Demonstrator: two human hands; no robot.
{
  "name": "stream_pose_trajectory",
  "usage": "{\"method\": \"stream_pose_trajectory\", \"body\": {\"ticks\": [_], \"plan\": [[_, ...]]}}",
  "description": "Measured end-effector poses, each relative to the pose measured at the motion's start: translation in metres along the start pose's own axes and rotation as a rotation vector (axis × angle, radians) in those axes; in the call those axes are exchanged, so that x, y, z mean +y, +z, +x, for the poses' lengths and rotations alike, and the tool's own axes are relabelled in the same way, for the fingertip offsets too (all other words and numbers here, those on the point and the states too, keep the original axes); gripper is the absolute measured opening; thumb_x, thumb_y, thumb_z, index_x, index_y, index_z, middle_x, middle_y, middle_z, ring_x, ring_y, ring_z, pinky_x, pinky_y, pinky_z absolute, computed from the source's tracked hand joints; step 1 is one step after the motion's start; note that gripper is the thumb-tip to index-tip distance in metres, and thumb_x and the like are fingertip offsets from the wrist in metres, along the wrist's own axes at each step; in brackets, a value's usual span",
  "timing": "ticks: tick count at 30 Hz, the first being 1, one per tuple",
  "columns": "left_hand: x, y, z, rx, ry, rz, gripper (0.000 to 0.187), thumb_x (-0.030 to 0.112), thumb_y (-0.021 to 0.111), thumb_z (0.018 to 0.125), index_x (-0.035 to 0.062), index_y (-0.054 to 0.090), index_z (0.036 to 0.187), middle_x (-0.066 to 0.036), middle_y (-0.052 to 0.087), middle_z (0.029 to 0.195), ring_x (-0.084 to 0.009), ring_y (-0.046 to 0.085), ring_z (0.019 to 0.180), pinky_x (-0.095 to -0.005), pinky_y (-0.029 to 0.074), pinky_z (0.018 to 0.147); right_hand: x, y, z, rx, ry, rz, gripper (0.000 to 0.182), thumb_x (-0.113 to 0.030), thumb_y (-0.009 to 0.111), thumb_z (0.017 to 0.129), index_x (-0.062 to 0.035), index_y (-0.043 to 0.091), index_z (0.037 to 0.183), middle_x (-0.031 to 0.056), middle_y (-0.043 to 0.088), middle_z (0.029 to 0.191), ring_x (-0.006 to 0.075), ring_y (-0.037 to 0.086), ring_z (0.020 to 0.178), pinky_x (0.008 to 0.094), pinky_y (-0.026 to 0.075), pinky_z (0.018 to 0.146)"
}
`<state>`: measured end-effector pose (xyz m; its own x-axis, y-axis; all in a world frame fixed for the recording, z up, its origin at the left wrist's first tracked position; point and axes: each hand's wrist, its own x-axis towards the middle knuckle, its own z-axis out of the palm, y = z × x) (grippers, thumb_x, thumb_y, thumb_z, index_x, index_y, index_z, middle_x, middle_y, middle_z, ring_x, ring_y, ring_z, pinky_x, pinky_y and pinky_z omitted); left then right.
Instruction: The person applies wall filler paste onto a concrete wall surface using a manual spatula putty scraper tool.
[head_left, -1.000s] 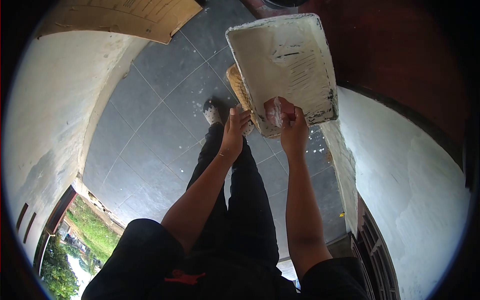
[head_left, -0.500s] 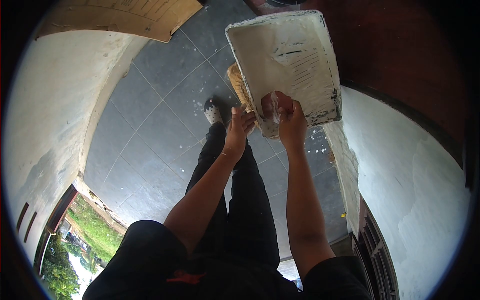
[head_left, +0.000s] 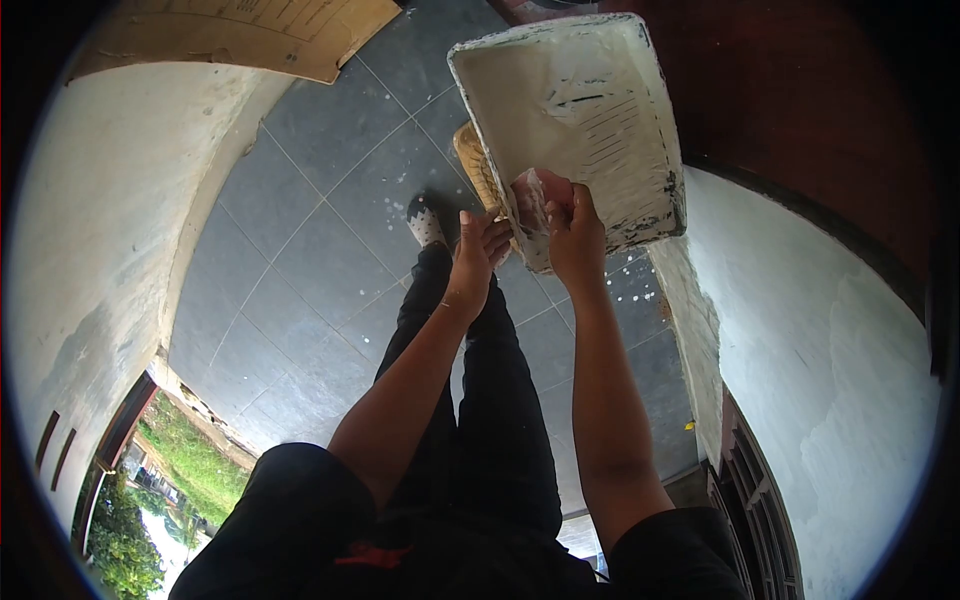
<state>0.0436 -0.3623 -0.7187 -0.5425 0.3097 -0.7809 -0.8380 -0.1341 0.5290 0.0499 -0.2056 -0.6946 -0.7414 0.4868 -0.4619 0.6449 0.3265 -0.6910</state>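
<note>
My right hand (head_left: 578,240) is closed on a flat reddish scraper (head_left: 555,187), its thumb pressed on the face. White paint smears the scraper, which sits over the lower left corner of a paint tray (head_left: 655,100). The tray is wide, white and dirty, with pale wet paint on its bottom, ridges on the right and dark flakes along its rim. Beside the tray's lower left edge is my left hand (head_left: 477,258), thumb up and apart, fingers stretched toward the rim with their tips right at it.
Grey floor tiles (head_left: 290,260) with white paint spots lie below. A tan woven-looking item (head_left: 474,160) shows beside the tray. Cardboard (head_left: 240,40) is at the upper left, a dark red surface (head_left: 780,110) at the upper right. Walls stand on the left (head_left: 130,200) and right (head_left: 800,330).
My right hand has moved slightly up and left with the scraper, which now reaches closer to the tray's left wall and is tilted differently. My left hand has barely moved.
</note>
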Motion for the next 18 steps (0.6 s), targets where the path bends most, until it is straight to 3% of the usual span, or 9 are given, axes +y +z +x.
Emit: {"method": "stream_pose_trajectory", "body": {"ticks": [6,13,18], "plan": [[0.002,0.0,-0.001,-0.001,-0.005,-0.009,0.104,0.08,0.019,0.095,-0.0074,0.03,0.151,-0.026,0.046,0.145,-0.0322,0.047,0.136,-0.0425,0.031,0.119,0.007,-0.006,0.01,-0.05,-0.034,0.107,0.031,-0.01,0.06,0.095,-0.0024,0.055,0.125,0.0211,0.07,0.107,0.0376,0.07,0.099,0.0429,0.052,0.085],[0.005,-0.001,0.0,-0.011,-0.011,-0.032,0.105,0.08,0.02,0.094,-0.0079,0.029,0.151,-0.027,0.046,0.146,-0.0329,0.047,0.136,-0.0431,0.031,0.119,0.022,-0.02,0.034,-0.225,0.021,0.241,0.029,-0.008,0.063,0.094,0.0028,0.059,0.12,0.0159,0.07,0.108,0.0255,0.068,0.098,0.0369,0.05,0.09],[0.006,-0.003,-0.001,-0.009,-0.026,-0.052,0.107,0.08,0.021,0.094,-0.0078,0.02,0.154,-0.029,0.043,0.148,-0.0349,0.045,0.138,-0.0433,0.029,0.12,0.027,-0.026,0.033,-0.307,0.135,0.431,0.03,-0.007,0.065,0.092,0.0043,0.06,0.12,0.0112,0.07,0.107,0.0182,0.065,0.097,0.0342,0.05,0.09]]}}
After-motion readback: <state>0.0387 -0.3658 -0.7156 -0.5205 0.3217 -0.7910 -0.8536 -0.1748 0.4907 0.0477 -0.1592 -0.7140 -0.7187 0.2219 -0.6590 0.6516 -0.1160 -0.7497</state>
